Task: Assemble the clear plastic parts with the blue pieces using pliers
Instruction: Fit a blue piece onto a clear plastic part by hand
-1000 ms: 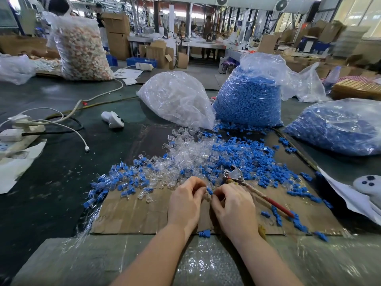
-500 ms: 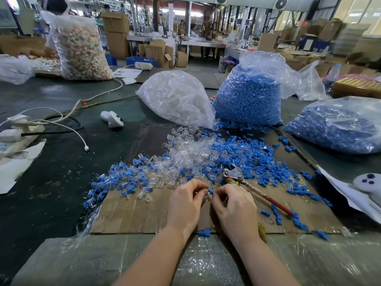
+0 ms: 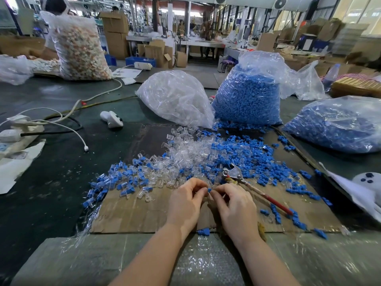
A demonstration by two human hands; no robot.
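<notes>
Clear parts (image 3: 185, 153) and blue pieces (image 3: 253, 155) are heaped on the cardboard (image 3: 132, 213) on the table (image 3: 51, 166). Pliers (image 3: 237, 174) lie unused just beside the right hand (image 3: 235, 207). One blue piece (image 3: 209, 190) is pinched between fingertips of both hands, left hand (image 3: 185, 203) included; it should be squared up before being pressed.

Even daylight from windows (image 3: 350, 15) at right, glare on bags (image 3: 175, 96), edges bowed, background perhaps slightly blurred

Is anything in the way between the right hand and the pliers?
Nothing visible blocks it. The pliers lie on the cardboard just beyond the right hand, with only small blue pieces scattered around them.
</notes>
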